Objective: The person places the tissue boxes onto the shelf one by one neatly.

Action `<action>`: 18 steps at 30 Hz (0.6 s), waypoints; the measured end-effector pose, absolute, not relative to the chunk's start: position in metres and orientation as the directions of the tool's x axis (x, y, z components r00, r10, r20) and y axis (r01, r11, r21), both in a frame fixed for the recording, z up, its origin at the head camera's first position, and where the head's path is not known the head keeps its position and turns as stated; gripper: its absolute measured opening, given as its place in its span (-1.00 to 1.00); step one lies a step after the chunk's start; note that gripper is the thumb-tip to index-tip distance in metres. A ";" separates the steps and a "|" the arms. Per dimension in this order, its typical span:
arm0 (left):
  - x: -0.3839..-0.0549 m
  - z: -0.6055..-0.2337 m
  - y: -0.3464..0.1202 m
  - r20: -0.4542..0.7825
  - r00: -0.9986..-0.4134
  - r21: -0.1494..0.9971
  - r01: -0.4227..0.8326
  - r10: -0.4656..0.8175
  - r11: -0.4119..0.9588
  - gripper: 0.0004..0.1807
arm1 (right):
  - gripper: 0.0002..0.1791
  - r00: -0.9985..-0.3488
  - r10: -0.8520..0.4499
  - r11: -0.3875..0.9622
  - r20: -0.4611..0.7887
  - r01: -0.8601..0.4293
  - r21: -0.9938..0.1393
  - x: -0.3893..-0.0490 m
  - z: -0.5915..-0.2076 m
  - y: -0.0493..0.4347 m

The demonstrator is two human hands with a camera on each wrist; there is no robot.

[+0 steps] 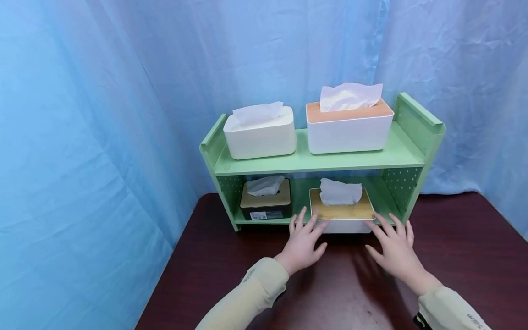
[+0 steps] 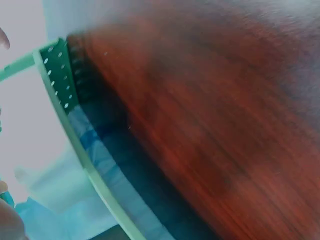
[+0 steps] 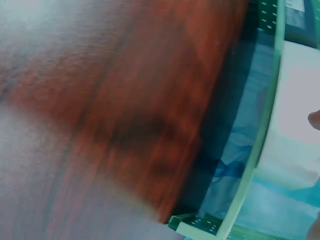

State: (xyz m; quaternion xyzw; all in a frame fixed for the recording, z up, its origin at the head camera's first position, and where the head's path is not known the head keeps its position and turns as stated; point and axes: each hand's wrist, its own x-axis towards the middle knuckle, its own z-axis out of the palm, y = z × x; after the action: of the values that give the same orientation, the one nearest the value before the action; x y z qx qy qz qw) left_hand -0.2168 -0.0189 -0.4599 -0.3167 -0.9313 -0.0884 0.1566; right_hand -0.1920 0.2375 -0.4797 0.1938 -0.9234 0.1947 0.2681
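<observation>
On the lower tier of a green shelf rack (image 1: 264, 168), at the right, sits a white tissue box with a wooden lid (image 1: 330, 211) and a tissue sticking up. Its front side reaches slightly past the shelf edge. My left hand (image 1: 302, 246) is at the box's front left corner, fingers spread. At the front right corner is my right hand (image 1: 397, 253), its fingers also spread. Fingertips of both hands appear to touch or nearly touch the box. In the right wrist view, a fingertip (image 3: 315, 120) lies against the white box side (image 3: 295, 115).
A black tissue box with a tan lid (image 1: 266, 200) stands left on the lower tier. Above are an all-white tissue box (image 1: 261, 137) and a larger one with an orange-brown lid (image 1: 350, 135). The rack stands on a dark red-brown table (image 1: 330, 284) before blue curtains (image 1: 264, 55).
</observation>
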 end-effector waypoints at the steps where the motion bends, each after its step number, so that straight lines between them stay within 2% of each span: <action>1: -0.215 -0.462 -0.018 0.319 -0.757 0.020 0.608 0.571 0.794 -0.40 | -0.27 -0.788 -0.257 0.859 0.560 -0.452 -0.241 -0.191 -0.482 0.236; 5: -0.211 -0.469 -0.015 0.222 -0.796 -0.068 0.564 0.564 0.823 -0.31 | -0.23 -0.808 -0.262 0.888 0.528 -0.416 -0.195 -0.189 -0.489 0.232; 18: -0.230 -0.468 -0.003 0.135 -0.846 -0.083 0.509 0.515 0.857 -0.24 | -0.17 -0.869 -0.266 0.925 0.416 -0.352 -0.143 -0.204 -0.482 0.232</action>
State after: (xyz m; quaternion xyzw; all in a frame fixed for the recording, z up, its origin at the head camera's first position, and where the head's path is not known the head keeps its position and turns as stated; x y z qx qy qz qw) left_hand -0.2298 -0.0034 -0.4675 -0.2666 -0.9605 0.0220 0.0766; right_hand -0.2039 0.2322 -0.4821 0.1609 -0.9608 0.1078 0.1985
